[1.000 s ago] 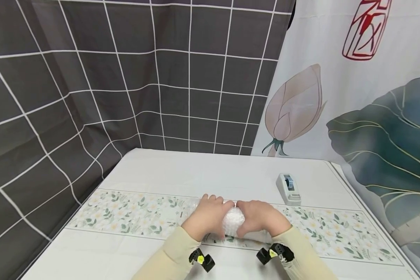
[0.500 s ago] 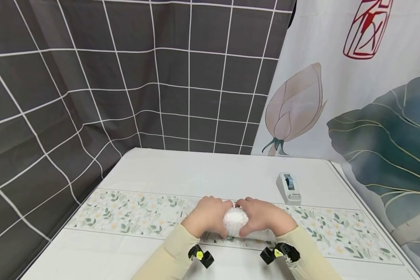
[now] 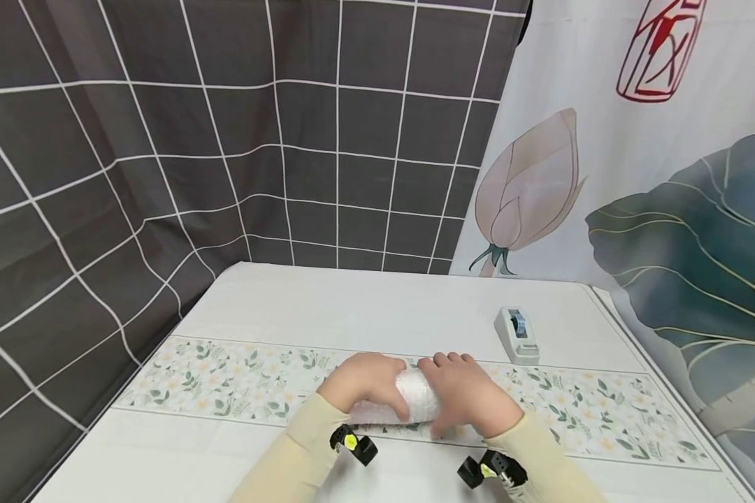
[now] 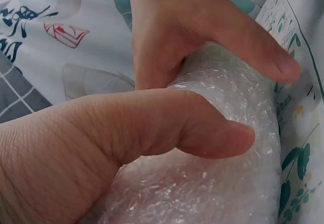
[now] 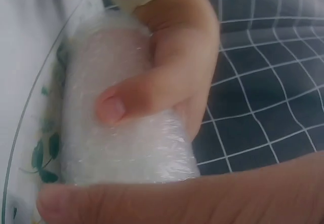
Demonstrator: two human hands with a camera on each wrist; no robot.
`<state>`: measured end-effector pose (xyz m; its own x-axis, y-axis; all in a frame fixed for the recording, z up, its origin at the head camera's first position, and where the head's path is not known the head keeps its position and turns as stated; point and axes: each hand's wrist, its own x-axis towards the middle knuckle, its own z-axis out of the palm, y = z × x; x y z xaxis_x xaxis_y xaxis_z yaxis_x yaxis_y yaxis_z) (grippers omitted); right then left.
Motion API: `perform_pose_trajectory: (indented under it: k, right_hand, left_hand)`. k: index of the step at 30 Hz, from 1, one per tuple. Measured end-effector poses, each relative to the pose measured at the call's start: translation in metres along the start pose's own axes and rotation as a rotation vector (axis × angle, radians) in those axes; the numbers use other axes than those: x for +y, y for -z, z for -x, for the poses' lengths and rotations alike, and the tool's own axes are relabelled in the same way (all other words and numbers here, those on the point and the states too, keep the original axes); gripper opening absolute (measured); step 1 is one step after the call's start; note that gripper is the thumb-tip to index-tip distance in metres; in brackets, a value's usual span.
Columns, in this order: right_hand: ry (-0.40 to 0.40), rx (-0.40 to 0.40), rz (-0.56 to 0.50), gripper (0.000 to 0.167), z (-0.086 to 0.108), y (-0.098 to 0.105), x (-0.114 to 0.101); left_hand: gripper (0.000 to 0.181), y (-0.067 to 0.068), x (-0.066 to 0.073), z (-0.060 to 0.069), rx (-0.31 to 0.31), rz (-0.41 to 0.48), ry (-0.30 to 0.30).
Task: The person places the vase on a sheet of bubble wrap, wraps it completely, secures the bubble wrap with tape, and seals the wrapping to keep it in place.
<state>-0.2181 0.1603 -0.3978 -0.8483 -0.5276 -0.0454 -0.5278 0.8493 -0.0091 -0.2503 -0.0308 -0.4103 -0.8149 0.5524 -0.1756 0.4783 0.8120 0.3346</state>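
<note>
Left hand (image 3: 366, 381) and right hand (image 3: 468, 392) half-closed, both curled round a bubble-wrap roll (image 3: 419, 395), lower centre of frame, tape dispenser (image 3: 517, 337) on white worktop (image 3: 352, 307), right of centre.

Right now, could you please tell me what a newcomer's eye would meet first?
Probably the bubble-wrapped roll on the table's floral band, with the left hand and right hand at it. Behind, the big pink flower bud on the white curtain stands out, right of the dark gridded cloth.
</note>
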Motion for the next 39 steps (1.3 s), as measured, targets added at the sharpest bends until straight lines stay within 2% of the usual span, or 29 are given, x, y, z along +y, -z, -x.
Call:
perform_pose_trajectory:
  k: [7,14,16,19,24,27,32,39]
  right_hand:
    - [-0.022,0.028,0.054,0.084,-0.008,-0.008,0.001]
    - [0.007,0.074,0.049,0.076,-0.015,-0.013,0.008]
    - [0.001,0.077,0.025,0.075,-0.016,-0.014,0.010]
    - [-0.032,0.050,-0.033,0.071,-0.018,-0.014,0.012]
    - [-0.095,-0.029,-0.133,0.073,-0.020,-0.012,0.012]
    - [-0.133,-0.071,-0.187,0.075,-0.020,-0.012,0.013]
    - [-0.172,-0.122,-0.239,0.079,-0.021,-0.011,0.015]
    - [-0.103,-0.106,-0.298,0.079,-0.014,-0.005,0.017]
  left_hand:
    - [0.057,0.001,-0.003,0.000,0.003,0.011,0.014]
    - [0.077,0.003,-0.007,-0.002,0.025,0.019,-0.061]
    - [0.083,0.003,-0.002,0.001,0.039,-0.021,-0.072]
    - [0.092,0.003,0.010,0.008,0.052,-0.129,-0.061]
    - [0.109,-0.001,0.028,0.016,0.074,-0.299,-0.001]
    - [0.110,-0.002,0.032,0.016,0.105,-0.343,0.011]
    - [0.101,-0.007,0.030,0.011,0.157,-0.379,-0.027]
    - [0.081,-0.011,0.022,0.004,0.208,-0.368,-0.087]
